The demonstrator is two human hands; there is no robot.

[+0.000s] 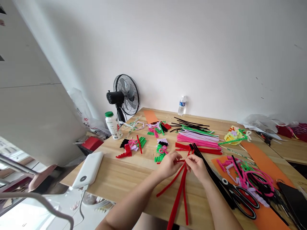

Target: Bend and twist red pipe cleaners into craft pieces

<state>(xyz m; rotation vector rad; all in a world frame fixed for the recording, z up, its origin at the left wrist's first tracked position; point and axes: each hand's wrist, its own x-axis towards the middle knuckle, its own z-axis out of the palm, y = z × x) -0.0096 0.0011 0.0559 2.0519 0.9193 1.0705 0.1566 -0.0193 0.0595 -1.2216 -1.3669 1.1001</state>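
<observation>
Both hands meet over the near middle of the pale wooden table (124,179), and between them they pinch the upper ends of a small bunch of long red fuzzy pipe cleaners (180,188). The left hand (169,164) closes its fingers around the stems from the left; the right hand (197,166) grips the same ends from the right, fingertips narrowed onto the wire. The loose lengths trail from the hands back toward the person, one stem splaying off to the left of the others.

The stems look very light and soft to the touch, with a thin wire core that would bend easily and keep its bend, so they are best taken near the point to be shaped, as both hands do now; a grip far down the length would probably let the ends flop.

Just beyond the hands lie a row of red stems (199,149), a sheaf of pink and white stems (198,137) and several black ones (189,123). To the right of the right hand, black-handled scissors (240,198) rest on an orange paper sheet (263,217), beside a tangle of pink, green and black bent pieces (251,177). Beyond the left hand sit small coiled green, pink and black bundles (161,148). Well to the left of it lies a white power bank (88,169), and further off stand a green-capped white bottle (113,125) and a black electric fan (124,95).
</observation>
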